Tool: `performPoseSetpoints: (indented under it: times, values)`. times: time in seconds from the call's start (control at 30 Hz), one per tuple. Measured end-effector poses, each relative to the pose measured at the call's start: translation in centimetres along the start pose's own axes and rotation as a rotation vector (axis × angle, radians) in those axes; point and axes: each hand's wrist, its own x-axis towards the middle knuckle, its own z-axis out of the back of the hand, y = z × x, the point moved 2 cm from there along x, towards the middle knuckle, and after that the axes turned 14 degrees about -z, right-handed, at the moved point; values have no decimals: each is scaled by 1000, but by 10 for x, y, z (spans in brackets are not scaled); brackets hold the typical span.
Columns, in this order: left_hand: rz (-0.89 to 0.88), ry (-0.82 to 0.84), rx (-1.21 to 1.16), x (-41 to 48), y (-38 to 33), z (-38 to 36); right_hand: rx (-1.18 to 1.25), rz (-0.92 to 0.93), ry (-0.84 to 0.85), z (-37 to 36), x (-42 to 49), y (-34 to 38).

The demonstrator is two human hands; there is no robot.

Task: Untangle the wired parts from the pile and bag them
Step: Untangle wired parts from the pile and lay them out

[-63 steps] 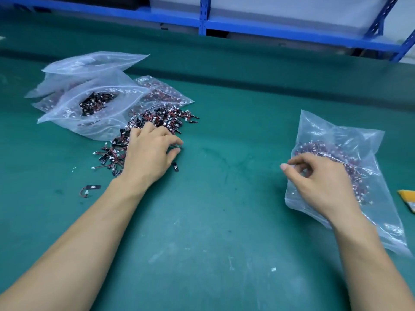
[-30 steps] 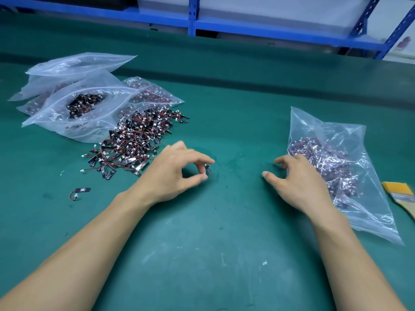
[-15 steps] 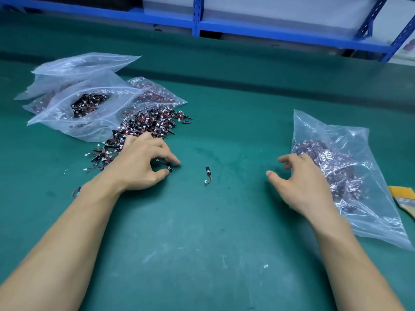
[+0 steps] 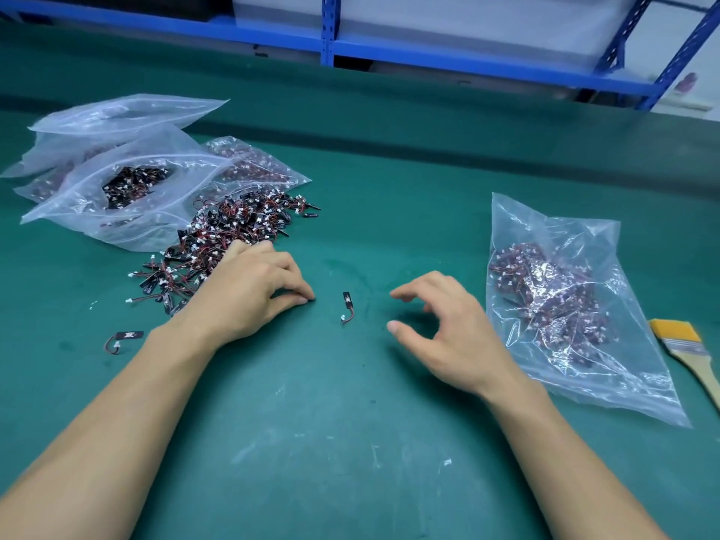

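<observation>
Change: right hand (image 4: pixel 448 325) has left clear plastic bag (image 4: pixel 545 228), fingers apart, empty, nearing lone black wired part (image 4: pixel 346 304). Left hand (image 4: pixel 249 294) fingertips together beside tangled parts pile (image 4: pixel 233 235); cannot tell if holding anything. Bagging likely next.

Only arms and hands in view.
- Left hand (image 4: pixel 249 294): bare, knuckle ridges plain along back, finger joints creased.
- Left thumbnail (image 4: pixel 302 302): short.
- Left forearm (image 4: pixel 117 422): bare from wrist to frame edge, smooth, slim at wrist, widening steadily toward elbow end.
- Right hand (image 4: pixel 448 337): bare, long slender fingers (image 4: pixel 419 289).
- Right thumbnail (image 4: pixel 392 326): short, trimmed close, rounded tip.
- Right forearm (image 4: pixel 565 461): bare over full visible length, same slim build, same taper.
- Finer skin detail too soft to read.
</observation>
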Motion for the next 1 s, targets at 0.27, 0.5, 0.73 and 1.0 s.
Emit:
performPoseSetpoints:
  times: [0.27,0.5,0.73,1.0]
  values:
    - [-117,-33,-74,10,-21,-14,-166,157,194,-20,-4,17]
    - [-137,-50,-116,9,-21,-17,-274,148,265,-27,-2,16]
    - [-148,-57,-138,8,-22,-17,-267,161,238,-26,-2,16]
    - [-139,-57,-154,8,-21,-19,-242,186,268,-27,-1,16]
